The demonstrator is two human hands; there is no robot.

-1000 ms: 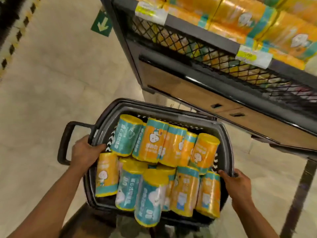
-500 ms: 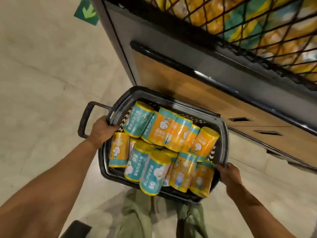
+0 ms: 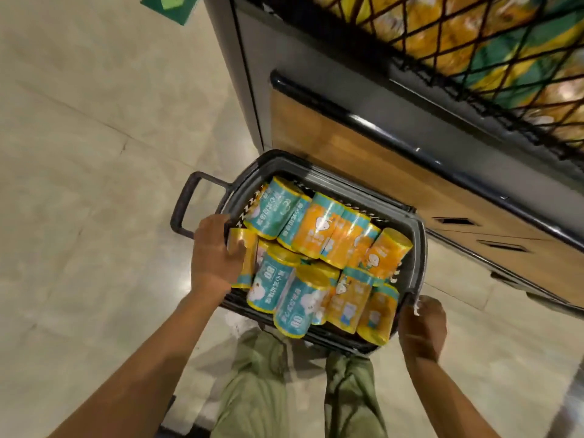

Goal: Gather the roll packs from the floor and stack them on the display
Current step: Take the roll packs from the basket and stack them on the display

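- A green sign [image 3: 169, 6] lies on the pale tiled floor [image 3: 79, 184] at top left.
- The left hand [image 3: 213, 257] has its grip closed over the left rim of the basket [image 3: 418, 248], just beside the dark handle [image 3: 183, 210]; its thumb rests against an orange pack.
- The roll packs [image 3: 319, 257], teal and orange, lie heaped in the basket, some jutting over its near edge.
- Green trousers [image 3: 252, 390] show below the basket.
- The right hand [image 3: 422, 327] has its grip curled around the basket's near right corner.
- The display [image 3: 347, 147] stands just behind the basket; its mesh bin [image 3: 474, 58] holds more packs.
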